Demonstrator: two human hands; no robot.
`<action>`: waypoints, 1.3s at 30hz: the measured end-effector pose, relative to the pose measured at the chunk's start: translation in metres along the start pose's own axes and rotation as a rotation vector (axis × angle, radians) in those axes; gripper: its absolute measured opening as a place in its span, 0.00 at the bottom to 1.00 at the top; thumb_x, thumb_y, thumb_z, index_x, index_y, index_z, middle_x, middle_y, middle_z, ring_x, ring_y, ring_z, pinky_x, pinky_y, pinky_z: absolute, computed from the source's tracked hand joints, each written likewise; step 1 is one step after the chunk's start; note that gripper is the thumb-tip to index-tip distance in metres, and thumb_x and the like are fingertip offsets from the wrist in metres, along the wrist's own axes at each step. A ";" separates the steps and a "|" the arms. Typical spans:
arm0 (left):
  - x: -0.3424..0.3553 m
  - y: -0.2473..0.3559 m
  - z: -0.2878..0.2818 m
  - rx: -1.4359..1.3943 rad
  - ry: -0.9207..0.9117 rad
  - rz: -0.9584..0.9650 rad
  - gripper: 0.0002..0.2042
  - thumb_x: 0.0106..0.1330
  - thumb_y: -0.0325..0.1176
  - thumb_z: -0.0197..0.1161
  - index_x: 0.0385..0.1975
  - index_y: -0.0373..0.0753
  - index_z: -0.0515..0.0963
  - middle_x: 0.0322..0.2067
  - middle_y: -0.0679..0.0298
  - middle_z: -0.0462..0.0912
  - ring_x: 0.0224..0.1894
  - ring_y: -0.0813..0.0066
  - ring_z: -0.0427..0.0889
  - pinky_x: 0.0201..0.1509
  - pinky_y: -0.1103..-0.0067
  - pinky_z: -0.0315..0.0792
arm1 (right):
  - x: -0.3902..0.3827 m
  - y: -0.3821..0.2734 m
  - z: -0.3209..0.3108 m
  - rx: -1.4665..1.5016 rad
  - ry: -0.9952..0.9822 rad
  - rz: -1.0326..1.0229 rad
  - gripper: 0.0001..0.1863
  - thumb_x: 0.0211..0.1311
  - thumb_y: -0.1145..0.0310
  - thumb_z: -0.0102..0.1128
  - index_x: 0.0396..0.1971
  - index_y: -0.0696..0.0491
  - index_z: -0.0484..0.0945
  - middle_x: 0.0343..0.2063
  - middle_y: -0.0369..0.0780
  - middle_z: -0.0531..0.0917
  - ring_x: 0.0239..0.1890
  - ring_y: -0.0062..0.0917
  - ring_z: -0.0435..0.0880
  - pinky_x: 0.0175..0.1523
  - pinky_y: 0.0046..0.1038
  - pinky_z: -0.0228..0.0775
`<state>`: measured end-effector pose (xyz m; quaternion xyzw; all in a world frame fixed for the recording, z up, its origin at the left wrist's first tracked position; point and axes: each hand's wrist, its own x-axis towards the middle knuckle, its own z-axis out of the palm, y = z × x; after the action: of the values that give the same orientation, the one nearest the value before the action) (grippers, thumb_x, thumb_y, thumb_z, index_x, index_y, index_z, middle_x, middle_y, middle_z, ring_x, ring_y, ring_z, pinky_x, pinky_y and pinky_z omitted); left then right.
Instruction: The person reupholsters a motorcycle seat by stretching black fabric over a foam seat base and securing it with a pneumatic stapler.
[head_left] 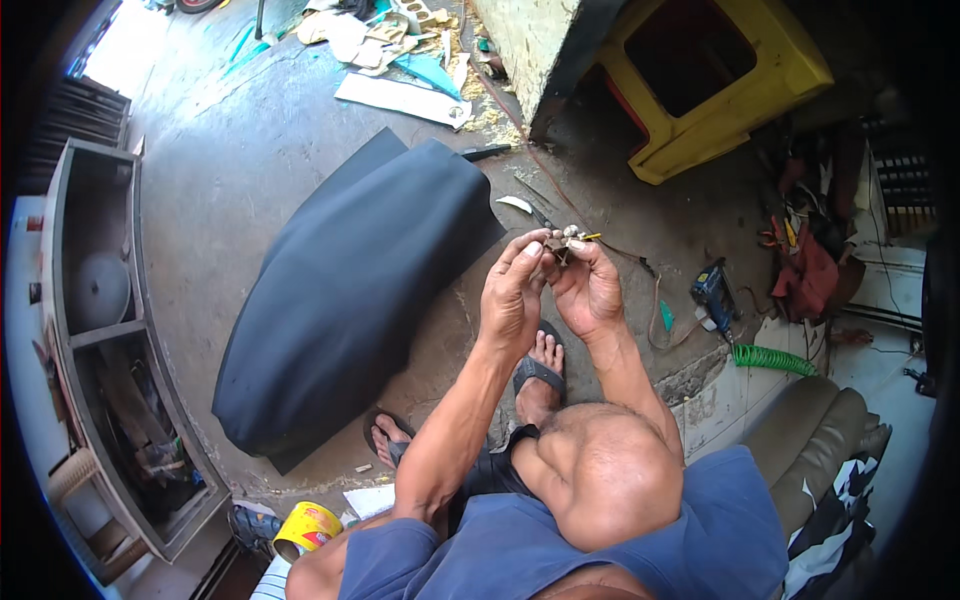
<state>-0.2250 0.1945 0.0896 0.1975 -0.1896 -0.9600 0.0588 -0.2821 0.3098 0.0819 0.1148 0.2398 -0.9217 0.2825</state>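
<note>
At the far left, an open-fronted cabinet (pixel 108 334) stands along the work area; the yellow can (pixel 312 522) is near its lower end. Next, the black sheet (pixel 350 300) lies folded on the floor (pixel 205 200), just beside the working position. Do not let loose pieces drop into its folds.

Left hand (pixel 510 298): raised beyond the feet, thumb and fingertips pinching the small part (pixel 561 250). The part is held up between the two hands, clear of the floor; it appears to be metal, but its exact form is too small to tell. Use this side as the steady grip; brace the wrist if the part wavers.

Right hand (pixel 590 295): thumb and forefinger pinching the part from the other side; the remaining fingers are curled. Make fine adjustments here, with light pressure, and turn the part toward the light for a clear view of it.

Farther right, the yellow shell (pixel 700 143) stands beyond the hands. The blue tool (pixel 712 292) lies near the green hose (pixel 775 360); leave both undisturbed. The red cloth (pixel 808 278) lies rightmost.
</note>
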 end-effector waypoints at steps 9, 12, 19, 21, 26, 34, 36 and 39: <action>-0.003 -0.009 -0.001 -0.092 0.062 0.024 0.10 0.69 0.29 0.66 0.48 0.38 0.82 0.44 0.68 0.85 0.42 0.84 0.78 0.54 0.80 0.69 | 0.000 0.003 0.000 -0.017 -0.038 0.044 0.08 0.67 0.75 0.56 0.44 0.57 0.78 0.41 0.42 0.85 0.45 0.30 0.87 0.57 0.33 0.81; -0.005 -0.012 -0.001 -0.057 0.011 0.085 0.11 0.69 0.27 0.66 0.50 0.36 0.81 0.45 0.66 0.85 0.43 0.83 0.79 0.55 0.79 0.71 | -0.003 0.003 0.003 0.011 -0.047 0.020 0.09 0.67 0.75 0.55 0.45 0.56 0.78 0.42 0.41 0.85 0.46 0.29 0.87 0.57 0.33 0.81; -0.009 -0.015 -0.003 -0.003 -0.021 0.153 0.12 0.68 0.25 0.66 0.51 0.35 0.81 0.48 0.64 0.85 0.48 0.79 0.79 0.58 0.78 0.71 | -0.004 0.003 0.000 0.027 -0.090 0.028 0.09 0.68 0.75 0.55 0.46 0.56 0.78 0.42 0.41 0.85 0.46 0.27 0.87 0.56 0.33 0.82; -0.009 -0.015 -0.005 -0.016 -0.024 0.134 0.15 0.66 0.24 0.66 0.52 0.33 0.80 0.51 0.58 0.84 0.55 0.72 0.79 0.66 0.73 0.68 | -0.004 0.003 0.000 0.031 -0.085 0.035 0.09 0.69 0.74 0.55 0.46 0.55 0.78 0.43 0.41 0.86 0.45 0.27 0.87 0.53 0.31 0.83; -0.009 -0.017 -0.005 0.024 -0.024 0.164 0.15 0.65 0.24 0.67 0.52 0.33 0.80 0.51 0.58 0.84 0.55 0.71 0.79 0.66 0.73 0.68 | -0.005 0.003 -0.002 0.035 -0.084 0.042 0.09 0.69 0.73 0.54 0.46 0.55 0.78 0.43 0.41 0.86 0.45 0.27 0.87 0.51 0.30 0.83; -0.009 -0.018 -0.006 0.038 -0.001 0.196 0.14 0.65 0.23 0.67 0.50 0.34 0.81 0.52 0.59 0.83 0.58 0.70 0.77 0.68 0.71 0.66 | -0.005 0.003 0.000 0.046 -0.086 0.046 0.09 0.69 0.73 0.54 0.46 0.54 0.78 0.42 0.41 0.85 0.45 0.27 0.86 0.52 0.30 0.83; -0.010 -0.017 -0.006 0.055 -0.017 0.189 0.13 0.65 0.23 0.67 0.49 0.34 0.82 0.53 0.59 0.83 0.59 0.70 0.77 0.69 0.71 0.64 | -0.005 0.004 -0.001 0.055 -0.098 0.053 0.09 0.69 0.73 0.54 0.46 0.54 0.78 0.42 0.41 0.85 0.45 0.27 0.86 0.52 0.30 0.83; -0.011 -0.017 -0.006 0.068 -0.010 0.199 0.12 0.65 0.23 0.66 0.49 0.34 0.82 0.52 0.59 0.83 0.59 0.70 0.77 0.69 0.71 0.65 | -0.004 0.004 -0.002 0.057 -0.099 0.050 0.09 0.69 0.73 0.54 0.47 0.54 0.78 0.42 0.40 0.85 0.45 0.27 0.86 0.52 0.30 0.82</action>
<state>-0.2136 0.2105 0.0816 0.1747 -0.2410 -0.9435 0.1460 -0.2761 0.3099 0.0803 0.0831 0.1961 -0.9253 0.3137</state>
